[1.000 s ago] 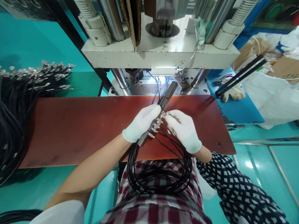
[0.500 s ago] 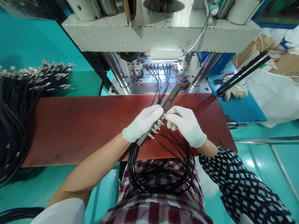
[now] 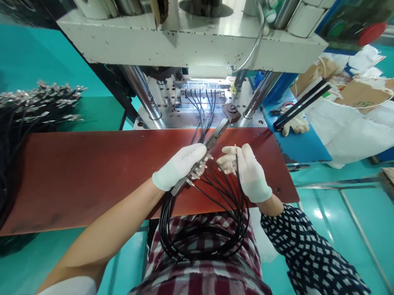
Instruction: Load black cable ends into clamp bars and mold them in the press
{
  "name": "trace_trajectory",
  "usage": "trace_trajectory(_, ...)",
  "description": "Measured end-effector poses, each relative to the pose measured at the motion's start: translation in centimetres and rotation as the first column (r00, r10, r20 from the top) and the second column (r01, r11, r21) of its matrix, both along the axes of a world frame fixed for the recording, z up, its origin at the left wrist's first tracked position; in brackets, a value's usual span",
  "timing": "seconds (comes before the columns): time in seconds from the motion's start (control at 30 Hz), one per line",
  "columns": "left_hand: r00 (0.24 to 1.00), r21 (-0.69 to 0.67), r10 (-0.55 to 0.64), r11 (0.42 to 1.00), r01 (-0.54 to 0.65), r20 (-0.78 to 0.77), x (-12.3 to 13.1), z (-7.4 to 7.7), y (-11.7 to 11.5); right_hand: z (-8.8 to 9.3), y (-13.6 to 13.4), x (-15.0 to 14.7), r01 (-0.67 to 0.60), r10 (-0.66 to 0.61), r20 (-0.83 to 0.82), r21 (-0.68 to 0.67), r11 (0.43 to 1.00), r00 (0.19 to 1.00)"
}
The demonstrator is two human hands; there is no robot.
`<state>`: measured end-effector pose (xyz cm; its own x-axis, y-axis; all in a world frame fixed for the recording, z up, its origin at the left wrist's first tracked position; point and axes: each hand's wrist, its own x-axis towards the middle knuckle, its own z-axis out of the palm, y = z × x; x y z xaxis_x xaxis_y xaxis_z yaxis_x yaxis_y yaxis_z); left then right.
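My gloved left hand [image 3: 185, 163] is closed around a long metal bar fixture [image 3: 216, 135], which slants up to the right over the board. Silver cable ends [image 3: 190, 182] sit in a row along the bar's right side, beside my fingertips. From them black cables [image 3: 214, 199] run down into a coil [image 3: 167, 237] against the checked shirt. To the right of the bar, my gloved right hand [image 3: 248, 171] holds one black cable [image 3: 237, 160] by its end, tip pointing up. Its fingers are partly curled, apart from the bar.
A press [image 3: 188, 49] stands ahead, with several cables entering the lit mold [image 3: 201, 100] on its bed. The red-brown board [image 3: 84, 177] spans in front. A cable bundle [image 3: 7, 156] hangs at left. A glove [image 3: 296, 125] and two black bars [image 3: 301, 104] lie on a blue surface at right.
My right hand has drawn away from the bar to the right, its fingers opening somewhat, and a cable tip now shows upright in it. My left hand keeps the bar. The view has shifted slightly.
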<state>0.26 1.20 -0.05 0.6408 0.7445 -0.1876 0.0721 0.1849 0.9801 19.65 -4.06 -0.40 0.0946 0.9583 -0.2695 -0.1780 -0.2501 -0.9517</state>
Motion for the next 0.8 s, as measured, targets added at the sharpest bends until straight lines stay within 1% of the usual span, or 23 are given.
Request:
trace_trajectory(0.07, 1.0, -0.028, 0.002, 1.0, -0.002, 0.006, 0.0, -0.1, 0.0, -0.3, -0.2, 0.3, 0.062, -0.065, -0.083, -0.043, 0.997, 0.994)
trace_trajectory(0.1, 1.0, -0.032, 0.0, 0.999, 0.0, 0.008, 0.0, 0.0, -0.1, -0.3, -0.3, 0.3, 0.078, -0.081, -0.099, -0.033, 0.996, 0.992)
trace_trajectory(0.13, 1.0, -0.034, -0.003, 0.999, 0.003, 0.01, 0.0, 0.0, -0.1, -0.3, -0.4, 0.3, 0.078, -0.078, -0.063, 0.006, 0.997, 0.995)
trace_trajectory(0.17, 1.0, -0.035, -0.006, 0.999, 0.007, 0.012, 0.0, 0.0, -0.1, -0.2, -0.5, 0.3, 0.066, -0.067, 0.008, 0.063, 0.996, 0.998)
trace_trajectory(0.23, 1.0, -0.035, -0.014, 0.999, 0.015, 0.014, 0.0, 0.1, -0.1, 0.1, -0.6, 0.2, 0.02, -0.053, 0.192, 0.17, 0.985, 0.98)
trace_trajectory(0.27, 1.0, -0.032, -0.017, 0.999, 0.018, 0.019, -0.1, 0.2, -0.1, 0.2, -0.7, 0.1, 0.001, -0.055, 0.278, 0.19, 0.982, 0.959)
trace_trajectory(0.33, 0.999, -0.024, -0.027, 0.999, 0.028, 0.029, -0.1, 0.3, -0.1, 0.5, -0.6, -0.2, -0.009, -0.059, 0.395, 0.168, 0.986, 0.917)
trace_trajectory(0.43, 0.999, 0.003, -0.036, 0.999, 0.036, 0.04, -0.1, 0.3, 0.0, 1.1, -0.4, -0.5, -0.043, -0.029, 0.464, 0.144, 0.989, 0.885)
trace_trajectory(0.5, 0.999, 0.029, -0.039, 0.999, 0.038, 0.031, -0.1, 0.3, 0.1, 1.6, -0.2, -0.7, -0.093, 0.0, 0.474, 0.173, 0.981, 0.88)
trace_trajectory(0.6, 0.998, 0.084, -0.055, 0.995, 0.055, 0.003, -0.2, 0.4, 0.3, 2.1, 0.1, -0.8, -0.173, 0.078, 0.411, 0.199, 0.965, 0.908)
trace_trajectory(0.7, 0.996, 0.163, -0.086, 0.983, 0.085, -0.002, -0.2, 0.7, 0.3, 2.2, 0.3, -0.9, -0.218, 0.16, 0.31, 0.163, 0.962, 0.937)
trace_trajectory(0.73, 0.995, 0.177, -0.099, 0.979, 0.099, -0.01, -0.3, 0.8, 0.3, 2.3, 0.4, -0.9, -0.227, 0.176, 0.296, 0.147, 0.963, 0.939)
trace_trajectory(0.8, 0.99, 0.191, -0.124, 0.972, 0.135, -0.065, -0.3, 1.0, 0.3, 2.3, 0.5, -0.9, -0.255, 0.205, 0.321, 0.121, 0.959, 0.924)
